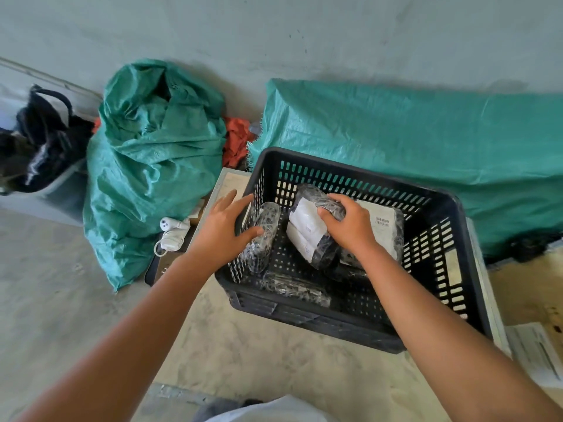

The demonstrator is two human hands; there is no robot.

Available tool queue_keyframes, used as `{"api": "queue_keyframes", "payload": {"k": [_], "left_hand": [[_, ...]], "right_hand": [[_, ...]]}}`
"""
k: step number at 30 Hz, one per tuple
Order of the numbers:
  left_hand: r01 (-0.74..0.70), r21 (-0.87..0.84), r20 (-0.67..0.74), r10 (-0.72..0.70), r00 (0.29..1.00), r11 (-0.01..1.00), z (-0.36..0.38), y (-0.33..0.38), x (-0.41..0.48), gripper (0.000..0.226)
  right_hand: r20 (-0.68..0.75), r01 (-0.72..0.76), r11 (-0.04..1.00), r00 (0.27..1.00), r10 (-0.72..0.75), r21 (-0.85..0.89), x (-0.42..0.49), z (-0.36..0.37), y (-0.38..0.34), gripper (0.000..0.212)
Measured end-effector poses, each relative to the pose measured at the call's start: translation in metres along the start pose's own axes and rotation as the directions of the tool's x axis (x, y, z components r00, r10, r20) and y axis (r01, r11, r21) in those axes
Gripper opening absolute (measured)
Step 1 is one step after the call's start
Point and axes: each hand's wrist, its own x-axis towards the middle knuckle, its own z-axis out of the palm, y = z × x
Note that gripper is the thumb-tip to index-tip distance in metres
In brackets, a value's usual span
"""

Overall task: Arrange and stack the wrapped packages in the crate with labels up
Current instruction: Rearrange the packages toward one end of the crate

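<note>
Gripping the top edge of a black film-wrapped package with a white paper label, the right hand curls its fingers over it, tilting it near the middle of the black slotted plastic crate. The left hand rests spread, thumb and fingertips on a narrower black wrapped package leaning against the crate's left wall, not clamped. A flat white-labelled package lies behind; another unlabelled one lies at the front. Sorting seems midway; next, lay the tilted package flat, label upward. The right palm hides its far end, and label print is unreadable.
</note>
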Motion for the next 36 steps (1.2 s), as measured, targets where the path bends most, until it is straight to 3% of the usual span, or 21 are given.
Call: {"api": "queue_keyframes", "payload": {"k": [8,13,16,19,21,24,27,30,33,36], "left_hand": [[-0.142,-0.082,-0.139,0.130,0.982,0.986,-0.005,0.036,-0.017,0.060],[-0.204,-0.230,0.086,0.229,0.970,0.952,0.000,0.060,-0.017,0.077],[-0.224,-0.393,0.243,0.335,0.910,0.892,0.003,0.073,-0.011,0.087],[-0.286,-0.350,0.325,0.403,0.856,0.892,0.008,0.082,-0.005,0.096],[-0.286,-0.352,0.362,0.412,0.836,0.891,0.013,0.082,-0.001,0.093],[-0.177,-0.480,0.376,0.383,0.843,0.859,0.021,0.080,0.005,0.083],[-0.101,-0.503,0.355,0.312,0.882,0.858,0.028,0.078,0.017,0.083],[-0.037,-0.471,0.335,0.217,0.917,0.881,0.038,0.073,0.031,0.085],[-0.003,-0.400,0.336,0.149,0.930,0.917,0.047,0.070,0.045,0.086],[0.037,-0.331,0.377,0.096,0.921,0.943,0.057,0.065,0.058,0.086]], "right_hand": [[-0.063,-0.062,0.981,0.995,0.074,0.183,-0.016,-0.067,-0.005,0.031],[-0.008,-0.054,0.928,0.998,0.061,0.369,-0.025,-0.106,-0.019,0.023],[0.056,-0.057,0.886,0.998,0.035,0.459,-0.028,-0.118,-0.029,0.024],[0.125,-0.081,0.842,0.992,0.016,0.533,-0.033,-0.124,-0.040,0.035],[0.129,-0.080,0.840,0.992,0.012,0.537,-0.034,-0.124,-0.043,0.030],[0.049,-0.064,0.883,0.998,0.046,0.464,-0.031,-0.116,-0.042,0.017],[-0.004,-0.103,0.952,0.994,0.109,0.289,-0.033,-0.103,-0.034,0.049],[0.156,-0.161,0.966,0.979,0.131,0.202,-0.037,-0.085,-0.027,0.075],[0.308,-0.194,0.962,0.943,0.127,0.195,-0.038,-0.062,-0.023,0.089],[0.313,-0.241,0.951,0.934,0.173,0.193,-0.035,-0.044,-0.016,0.096]]}}
